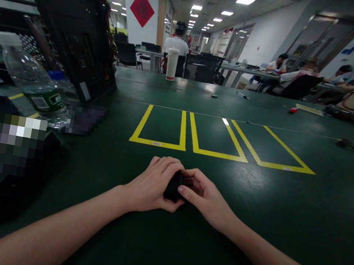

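Observation:
Both my hands rest together on the green table (287,207), just in front of three yellow taped rectangles (197,136). My left hand (154,185) is curled around a small black object (174,186), fingers wrapped over its top and thumb under it. My right hand (202,194) pinches the same black object from the right, thumb pressed on its near side. What the object is cannot be made out; most of it is hidden by my fingers.
A clear water bottle (34,84) lies tilted at the left beside a black open case (75,28) and dark trays. A white tumbler (171,64) stands far back. A red-handled tool (293,110) and small parts lie far right. Several people sit at distant desks.

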A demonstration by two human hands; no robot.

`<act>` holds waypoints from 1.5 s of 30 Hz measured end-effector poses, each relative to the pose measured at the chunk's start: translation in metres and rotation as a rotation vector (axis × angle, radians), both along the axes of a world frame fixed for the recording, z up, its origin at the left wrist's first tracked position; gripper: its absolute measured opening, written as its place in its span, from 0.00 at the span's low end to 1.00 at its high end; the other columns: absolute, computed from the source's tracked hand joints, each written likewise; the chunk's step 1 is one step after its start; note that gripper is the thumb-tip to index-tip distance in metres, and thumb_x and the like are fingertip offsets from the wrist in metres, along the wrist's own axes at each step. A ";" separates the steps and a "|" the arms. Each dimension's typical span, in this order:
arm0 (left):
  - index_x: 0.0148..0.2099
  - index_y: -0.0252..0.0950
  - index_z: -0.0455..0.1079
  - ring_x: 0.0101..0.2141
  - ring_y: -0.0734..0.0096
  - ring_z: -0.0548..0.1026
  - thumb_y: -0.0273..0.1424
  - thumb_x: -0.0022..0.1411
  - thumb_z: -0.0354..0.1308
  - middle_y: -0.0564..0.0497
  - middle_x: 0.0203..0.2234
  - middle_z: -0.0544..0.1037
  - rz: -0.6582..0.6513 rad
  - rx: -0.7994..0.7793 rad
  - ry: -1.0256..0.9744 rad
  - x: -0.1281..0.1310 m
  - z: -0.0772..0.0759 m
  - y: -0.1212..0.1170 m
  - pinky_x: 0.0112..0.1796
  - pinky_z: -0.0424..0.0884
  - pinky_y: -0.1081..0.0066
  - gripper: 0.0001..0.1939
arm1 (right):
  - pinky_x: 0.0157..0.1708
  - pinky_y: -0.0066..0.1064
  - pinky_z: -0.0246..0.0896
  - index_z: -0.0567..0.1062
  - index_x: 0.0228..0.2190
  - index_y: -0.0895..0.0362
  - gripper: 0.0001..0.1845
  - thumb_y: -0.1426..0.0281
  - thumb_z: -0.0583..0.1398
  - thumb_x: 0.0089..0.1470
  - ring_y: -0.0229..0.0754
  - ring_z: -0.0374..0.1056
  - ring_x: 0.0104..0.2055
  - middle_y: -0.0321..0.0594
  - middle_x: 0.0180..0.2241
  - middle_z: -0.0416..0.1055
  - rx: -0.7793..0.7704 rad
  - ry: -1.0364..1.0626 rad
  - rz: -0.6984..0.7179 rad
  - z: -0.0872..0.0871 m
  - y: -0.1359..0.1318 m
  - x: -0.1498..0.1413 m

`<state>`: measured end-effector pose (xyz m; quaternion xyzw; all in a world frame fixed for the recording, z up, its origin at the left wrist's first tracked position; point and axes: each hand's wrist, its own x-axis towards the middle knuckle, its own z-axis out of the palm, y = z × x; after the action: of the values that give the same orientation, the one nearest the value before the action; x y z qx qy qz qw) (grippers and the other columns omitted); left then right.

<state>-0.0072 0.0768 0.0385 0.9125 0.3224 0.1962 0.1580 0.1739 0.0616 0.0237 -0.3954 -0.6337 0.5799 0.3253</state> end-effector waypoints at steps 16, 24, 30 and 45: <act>0.50 0.35 0.53 0.45 0.60 0.62 0.34 0.50 0.58 0.44 0.45 0.64 0.005 -0.006 -0.015 0.001 -0.001 0.001 0.43 0.59 0.63 0.26 | 0.44 0.38 0.61 0.63 0.39 0.55 0.13 0.68 0.57 0.50 0.40 0.63 0.44 0.38 0.40 0.64 -0.033 0.022 -0.006 -0.002 0.002 0.001; 0.50 0.36 0.52 0.45 0.60 0.62 0.33 0.50 0.58 0.45 0.45 0.63 0.006 -0.016 -0.017 0.000 0.000 0.000 0.43 0.59 0.62 0.26 | 0.43 0.36 0.60 0.63 0.36 0.54 0.11 0.70 0.59 0.49 0.39 0.63 0.44 0.36 0.39 0.63 0.001 0.115 0.025 0.001 0.000 0.000; 0.49 0.36 0.53 0.45 0.60 0.63 0.34 0.50 0.58 0.45 0.45 0.64 0.013 -0.021 -0.021 0.002 0.000 0.001 0.43 0.59 0.62 0.26 | 0.46 0.38 0.59 0.63 0.38 0.55 0.13 0.68 0.57 0.50 0.40 0.63 0.44 0.38 0.39 0.64 -0.034 0.031 -0.050 0.001 0.002 -0.001; 0.49 0.36 0.53 0.44 0.60 0.63 0.33 0.50 0.58 0.46 0.44 0.64 0.016 -0.014 -0.031 0.002 -0.001 0.001 0.42 0.60 0.62 0.25 | 0.43 0.38 0.61 0.63 0.38 0.55 0.13 0.66 0.57 0.50 0.40 0.63 0.42 0.38 0.39 0.64 -0.012 0.029 -0.028 0.001 0.000 0.000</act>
<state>-0.0048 0.0776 0.0380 0.9055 0.3288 0.2091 0.1679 0.1735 0.0618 0.0244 -0.3978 -0.6199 0.5846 0.3401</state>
